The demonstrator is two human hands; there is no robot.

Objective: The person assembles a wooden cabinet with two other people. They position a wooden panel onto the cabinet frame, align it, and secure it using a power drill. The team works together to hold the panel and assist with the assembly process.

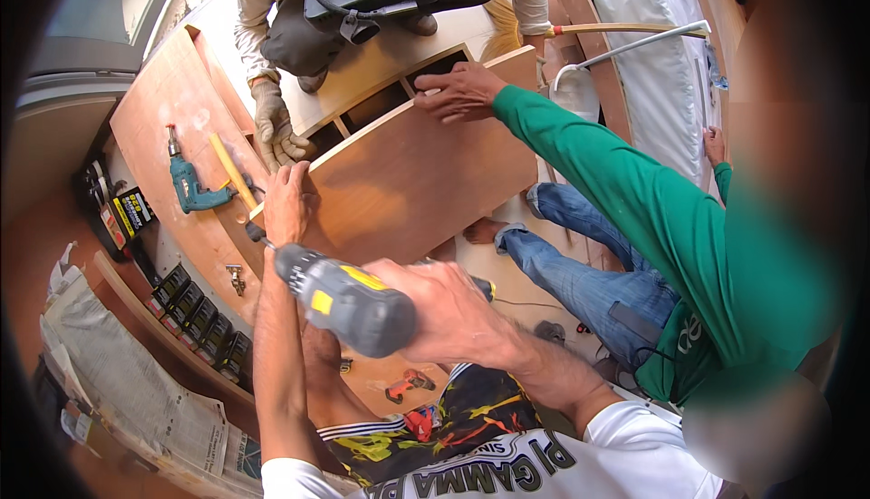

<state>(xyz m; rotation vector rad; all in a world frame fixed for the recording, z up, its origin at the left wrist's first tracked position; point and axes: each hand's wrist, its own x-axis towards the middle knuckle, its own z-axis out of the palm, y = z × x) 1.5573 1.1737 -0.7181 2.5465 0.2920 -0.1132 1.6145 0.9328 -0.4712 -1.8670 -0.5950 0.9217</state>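
My right hand (458, 313) is wrapped around the grip of a grey and yellow cordless drill (349, 304). The drill points up and left, and its tip is close to the left end of a brown wooden panel (426, 177). At that same end my left hand (288, 200) grips the panel's upper corner, with the fingers bent over its edge. The panel is the near side of a box-like wooden frame with compartments (376, 106) behind it. Whether the drill's tip touches the wood, I cannot tell.
A green-sleeved person's hand (460, 93) rests on the panel's top edge. Across from me, another person's gloved hand (275, 127) is near my left hand. A teal drill (195, 182) and a hammer (232, 169) lie on a board at left. A red tool (410, 385) lies below.
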